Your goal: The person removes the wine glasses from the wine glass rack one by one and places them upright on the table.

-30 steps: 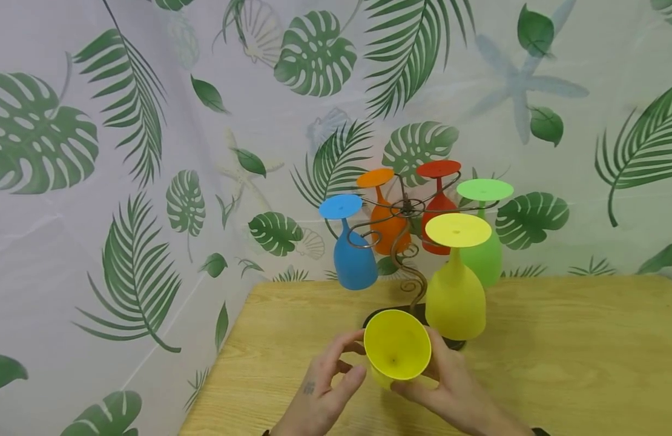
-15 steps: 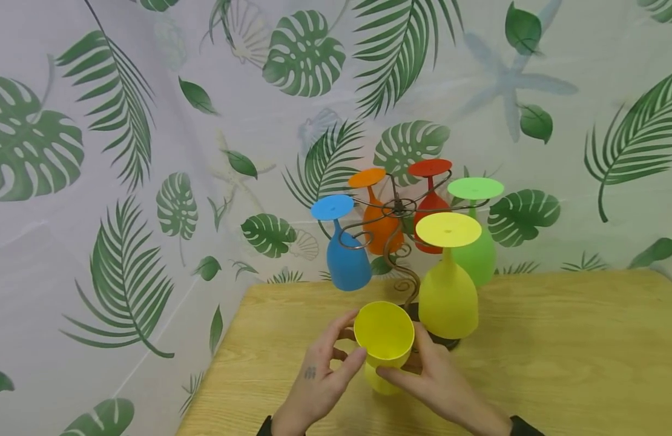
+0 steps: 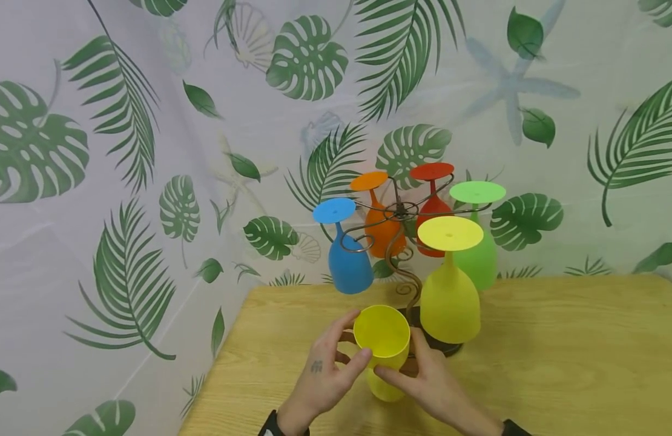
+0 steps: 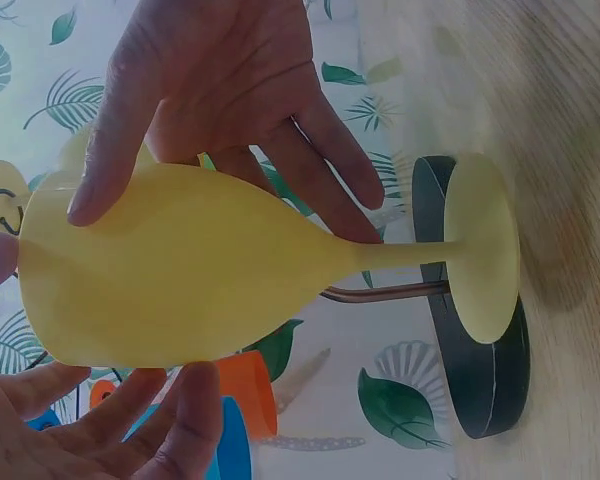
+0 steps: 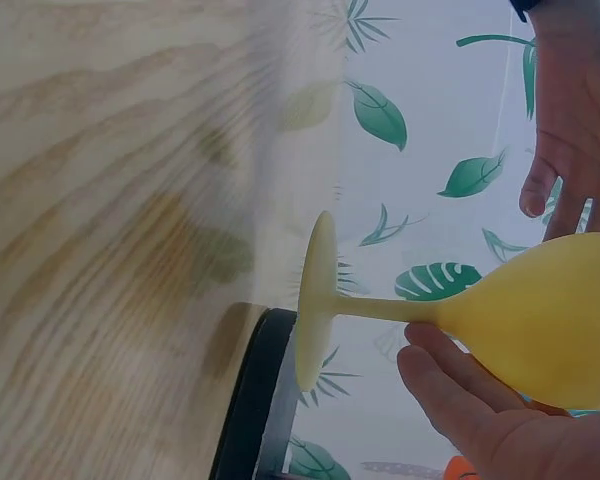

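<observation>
A yellow plastic goblet (image 3: 382, 333) stands upright, rim up, between both hands in the head view. My left hand (image 3: 325, 369) holds its left side near the rim, thumb in front and fingers behind. My right hand (image 3: 434, 369) grips the right side of the bowl, its thumb across the front. In the left wrist view, the bowl of the goblet (image 4: 200, 270) lies between the two hands, and its stem and foot are bare. The right wrist view has fingers of the right hand (image 5: 510, 425) along the lower bowl, near the stem of the goblet (image 5: 530, 315).
Behind the hands, a bronze wire rack (image 3: 401, 210) on a black base (image 3: 445, 348) carries upside-down goblets: blue (image 3: 349, 266), orange (image 3: 385, 230), red (image 3: 434, 209), light green (image 3: 480, 260) and yellow (image 3: 450, 303). An unfilled loop (image 3: 363, 245) faces front left. The wooden table (image 3: 576, 351) meets a leaf-print backdrop.
The yellow goblet has tipped more upright, so more of its outer side and lower part shows. Both hands stay around it. The rack's goblets hang as before.
</observation>
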Tool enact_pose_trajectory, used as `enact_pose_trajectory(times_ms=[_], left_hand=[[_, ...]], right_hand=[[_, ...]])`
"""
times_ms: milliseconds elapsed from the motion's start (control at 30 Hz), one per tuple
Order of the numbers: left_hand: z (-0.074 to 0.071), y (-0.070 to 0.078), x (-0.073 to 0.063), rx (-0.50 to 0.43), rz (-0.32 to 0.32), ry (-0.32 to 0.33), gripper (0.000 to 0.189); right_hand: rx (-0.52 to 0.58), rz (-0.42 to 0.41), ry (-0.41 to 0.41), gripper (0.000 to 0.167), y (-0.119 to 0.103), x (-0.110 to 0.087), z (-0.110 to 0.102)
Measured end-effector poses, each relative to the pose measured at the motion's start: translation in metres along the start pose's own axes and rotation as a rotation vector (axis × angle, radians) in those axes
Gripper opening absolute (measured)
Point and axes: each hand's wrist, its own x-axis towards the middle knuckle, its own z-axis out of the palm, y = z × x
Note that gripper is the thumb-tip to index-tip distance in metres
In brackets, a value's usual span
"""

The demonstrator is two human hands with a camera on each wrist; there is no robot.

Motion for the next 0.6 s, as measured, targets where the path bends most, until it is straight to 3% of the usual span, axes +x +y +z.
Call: enact_pose_trajectory(times_ms=[267, 600], left_hand=[[0.009, -0.007, 0.011, 0.013, -0.003, -0.050, 0.055], [0.011, -0.016, 0.010, -0.034, -0.054, -0.093, 0.057]], right_hand=[[-0.031, 0.041, 0.080, 0.066, 0.009, 0.003, -0.007], [-0.065, 0.107, 0.063, 0.071, 0.018, 0.004, -0.004]])
